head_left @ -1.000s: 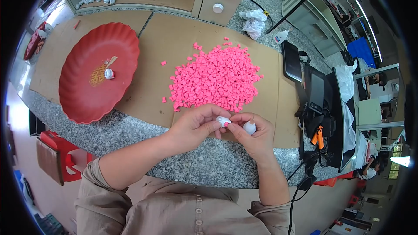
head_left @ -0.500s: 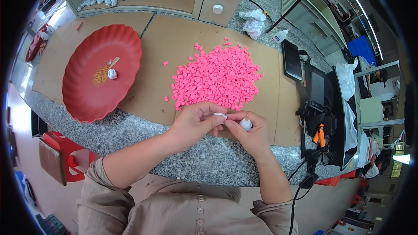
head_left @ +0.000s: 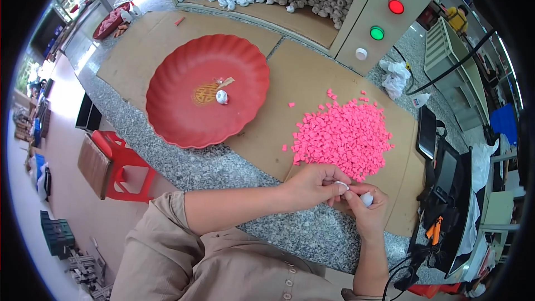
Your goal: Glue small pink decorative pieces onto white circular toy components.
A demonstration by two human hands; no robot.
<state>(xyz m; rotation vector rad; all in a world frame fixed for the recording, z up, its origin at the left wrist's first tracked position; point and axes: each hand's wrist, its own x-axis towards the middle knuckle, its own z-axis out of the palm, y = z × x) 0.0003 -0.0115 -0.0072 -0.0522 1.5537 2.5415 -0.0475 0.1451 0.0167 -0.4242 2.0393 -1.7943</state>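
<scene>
Speckled granite worktop (head_left: 306, 239), covered in part by flattened cardboard (head_left: 262, 147), forms the work surface. The small white piece (head_left: 343, 185) is at the near edge of the cardboard, between the fingertips of both hands. Left hand (head_left: 315, 188): narrow pinch on the piece, thumb against fingers. Right hand (head_left: 370, 205): thumb and forefinger meet at the piece, while the palm and curled fingers hold a small white bottle (head_left: 366, 199). Fingertips hide most of the piece; its exact form cannot be told.

Handling, as judged: grip the piece lightly by its edges with the left hand, since firm pressure could deform it. Press with the right fingertips only. Seat the bottle deep in the palm so that it does not tip or squeeze out liquid. Brace both wrists low and near the worktop edge.

Count, working outward: one piece and one bottle in hand; one heap of pink pieces (head_left: 345, 136), too many to count, with two strays at its left; one red scalloped tray (head_left: 173, 125) bearing one white ball-like piece (head_left: 222, 97) and one tan strip (head_left: 225, 82); one cabinet (head_left: 348, 47) with one red button (head_left: 396, 6), one green button (head_left: 377, 33) and one white knob (head_left: 361, 54); one red stool (head_left: 125, 175) at the left.
</scene>
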